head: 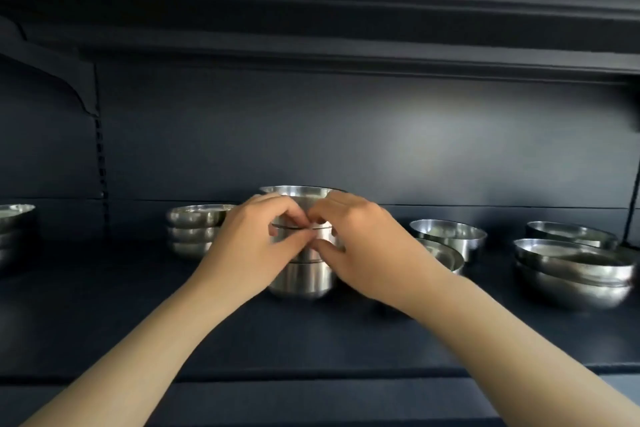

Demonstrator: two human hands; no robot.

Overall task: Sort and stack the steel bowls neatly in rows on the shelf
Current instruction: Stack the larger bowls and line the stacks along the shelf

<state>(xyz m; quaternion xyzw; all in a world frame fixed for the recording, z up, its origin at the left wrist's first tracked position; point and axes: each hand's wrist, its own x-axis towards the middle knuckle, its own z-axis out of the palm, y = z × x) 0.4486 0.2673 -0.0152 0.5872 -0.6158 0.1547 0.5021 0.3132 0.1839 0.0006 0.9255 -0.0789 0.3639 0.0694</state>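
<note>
Both hands, left (258, 236) and right (349, 239), grip the top bowl (323, 234) of the centre stack (301, 276) on the shelf (311, 340), fingers curled round its rim. Uneven seating would likely tilt it, toppling the stack.

A tall stack of shiny round steel bowls (300, 274) stands upright at centre frame on the dark blue-black shelf (311, 333); a lower stack of three (194, 230) sits left behind it, and wider nested bowls (571, 274) lie at right
</note>
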